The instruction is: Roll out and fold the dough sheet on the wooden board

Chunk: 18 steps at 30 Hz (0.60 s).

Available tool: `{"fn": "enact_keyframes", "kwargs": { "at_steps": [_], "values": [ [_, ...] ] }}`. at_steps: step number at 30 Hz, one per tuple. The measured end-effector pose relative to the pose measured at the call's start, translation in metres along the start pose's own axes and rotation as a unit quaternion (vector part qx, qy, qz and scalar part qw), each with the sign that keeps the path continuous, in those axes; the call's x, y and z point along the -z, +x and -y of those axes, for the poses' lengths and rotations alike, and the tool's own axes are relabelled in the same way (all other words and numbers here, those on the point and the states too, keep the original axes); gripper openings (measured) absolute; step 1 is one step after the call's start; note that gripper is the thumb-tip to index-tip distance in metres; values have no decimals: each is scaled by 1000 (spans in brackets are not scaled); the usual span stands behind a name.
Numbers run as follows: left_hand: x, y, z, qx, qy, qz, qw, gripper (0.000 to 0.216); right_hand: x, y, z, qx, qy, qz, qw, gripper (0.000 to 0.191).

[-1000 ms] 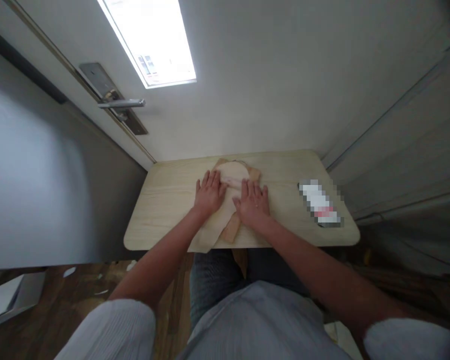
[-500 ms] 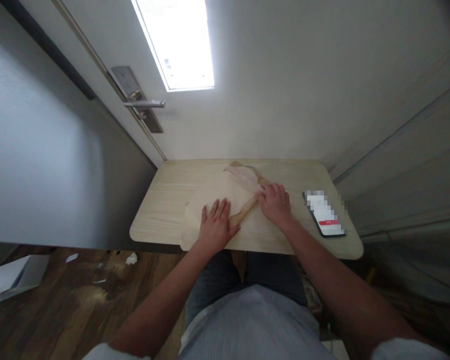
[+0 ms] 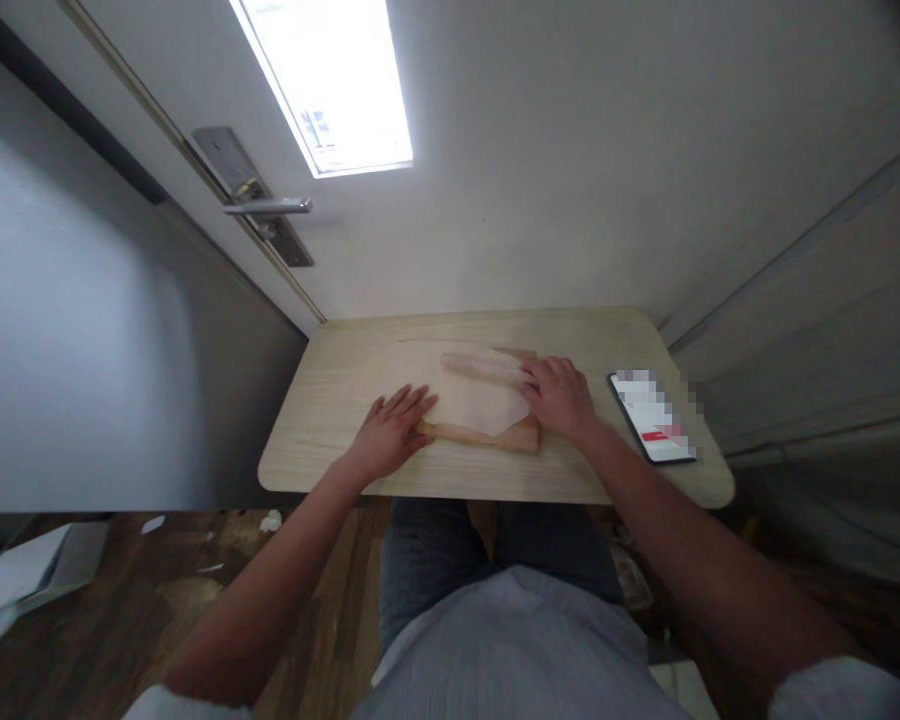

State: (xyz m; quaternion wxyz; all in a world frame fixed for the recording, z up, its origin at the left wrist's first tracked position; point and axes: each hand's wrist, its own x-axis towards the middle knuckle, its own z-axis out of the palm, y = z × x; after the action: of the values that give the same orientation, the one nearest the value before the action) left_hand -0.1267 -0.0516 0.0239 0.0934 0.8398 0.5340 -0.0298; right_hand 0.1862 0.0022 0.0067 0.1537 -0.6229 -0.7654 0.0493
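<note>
A thin, pale, see-through sheet (image 3: 476, 395) with a raised fold lies over a flat tan-brown piece (image 3: 523, 436) on the small table. The brown piece shows along the sheet's near edge and right end; its kind is not clear. My left hand (image 3: 390, 430) rests flat with fingers spread on the left part of the sheet, at the left end of the brown strip. At the other end, my right hand (image 3: 561, 397) has its fingers closed on the fold of the sheet. Its fingertips are partly hidden.
The pale wooden table (image 3: 330, 380) stands against a door with a metal handle (image 3: 270, 206) and a bright window. A phone (image 3: 654, 418) with a lit screen lies right of my right hand. A white box (image 3: 41, 565) and scraps are on the floor at left.
The sheet and brown piece have turned from slanting to lying lengthwise along the table. My left hand has shifted left; my right hand stays at the right end of the fold.
</note>
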Motion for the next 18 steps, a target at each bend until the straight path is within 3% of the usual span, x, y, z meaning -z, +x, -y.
{"fn": "enact_keyframes", "kwargs": {
  "at_steps": [9, 14, 18],
  "values": [
    [-5, 7, 4, -5, 23, -22, 999, 66, 8, 22, -11, 18, 15, 47, 999, 31],
    [18, 18, 8, 14, -7, 5, 1000, 63, 14, 35, -18, 24, 26, 91, 995, 32],
    [44, 48, 7, 45, -77, 32, 996, 45, 11, 42, -6, -13, 14, 63, 998, 43]
  ]
}}
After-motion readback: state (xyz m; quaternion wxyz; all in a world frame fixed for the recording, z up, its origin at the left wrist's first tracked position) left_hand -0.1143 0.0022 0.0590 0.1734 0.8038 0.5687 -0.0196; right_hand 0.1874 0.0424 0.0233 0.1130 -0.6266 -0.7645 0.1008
